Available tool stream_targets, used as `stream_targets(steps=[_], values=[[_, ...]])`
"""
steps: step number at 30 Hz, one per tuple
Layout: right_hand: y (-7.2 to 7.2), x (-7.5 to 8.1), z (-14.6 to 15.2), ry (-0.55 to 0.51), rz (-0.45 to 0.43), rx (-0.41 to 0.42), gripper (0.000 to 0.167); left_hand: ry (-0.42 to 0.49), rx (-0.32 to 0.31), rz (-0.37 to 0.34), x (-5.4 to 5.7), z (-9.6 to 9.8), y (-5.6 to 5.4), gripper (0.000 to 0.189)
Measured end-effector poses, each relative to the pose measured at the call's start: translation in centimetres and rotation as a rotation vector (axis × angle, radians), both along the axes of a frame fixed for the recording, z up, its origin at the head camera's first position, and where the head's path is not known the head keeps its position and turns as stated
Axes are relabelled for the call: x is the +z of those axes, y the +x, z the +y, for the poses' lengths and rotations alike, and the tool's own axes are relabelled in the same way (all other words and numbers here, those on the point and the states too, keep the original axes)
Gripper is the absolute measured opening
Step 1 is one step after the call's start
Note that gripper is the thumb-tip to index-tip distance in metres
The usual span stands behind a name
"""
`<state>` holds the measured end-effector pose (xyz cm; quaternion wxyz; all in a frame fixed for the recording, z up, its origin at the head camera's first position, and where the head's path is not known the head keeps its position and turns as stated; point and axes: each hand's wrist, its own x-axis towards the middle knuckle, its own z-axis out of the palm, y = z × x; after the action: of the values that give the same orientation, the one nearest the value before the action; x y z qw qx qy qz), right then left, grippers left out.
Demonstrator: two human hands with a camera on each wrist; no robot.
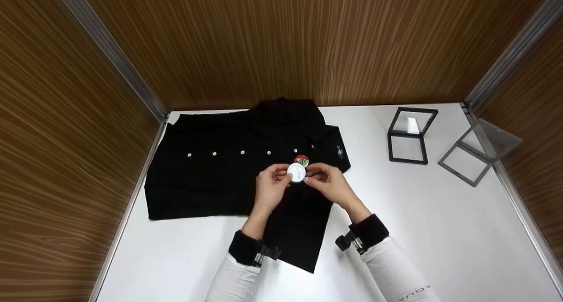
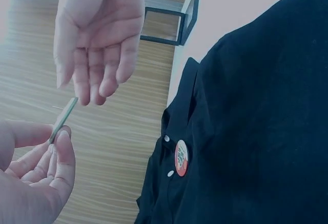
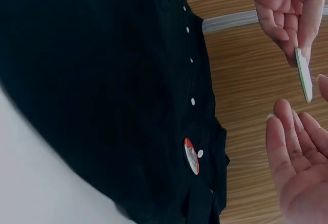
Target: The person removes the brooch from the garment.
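My left hand (image 1: 269,187) pinches a round pin badge (image 1: 296,172) by its edge between thumb and fingers. The badge's white back faces up in the head view; edge-on in the left wrist view, a thin pin sticks out of it. My right hand (image 1: 332,186) is close to the badge's other side. Both wrist views show a small gap between its relaxed fingers and the badge. Below lies a black shirt (image 1: 211,178) with white buttons. A second badge (image 2: 181,158), red, white and green, sits on the shirt near the button row.
Two hinged square frames with clear panes, one black (image 1: 408,162) and one grey (image 1: 464,175), stand open on the right of the white table (image 1: 440,231). Wood-grain panels (image 1: 281,42) wall the table at the back and sides.
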<state>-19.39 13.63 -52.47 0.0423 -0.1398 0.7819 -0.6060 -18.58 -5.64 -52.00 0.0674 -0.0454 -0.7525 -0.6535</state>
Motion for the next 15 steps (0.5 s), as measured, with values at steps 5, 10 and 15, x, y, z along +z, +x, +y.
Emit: stream_targets(steps=[5, 10, 15], values=[[1.0, 2.3, -0.6, -0.063, -0.007, 0.008, 0.028, 0.013, -0.032, 0.028, -0.1, 0.3, 0.3, 0.021], [1.0, 2.3, -0.7, -0.120, -0.025, 0.012, 0.025, 0.019, -0.069, 0.036, 0.7, 0.4, 0.9, 0.022], [1.0, 2.1, -0.7, -0.163, -0.077, 0.010, 0.024, 0.029, -0.079, 0.029, 2.4, 0.6, 1.7, 0.022]])
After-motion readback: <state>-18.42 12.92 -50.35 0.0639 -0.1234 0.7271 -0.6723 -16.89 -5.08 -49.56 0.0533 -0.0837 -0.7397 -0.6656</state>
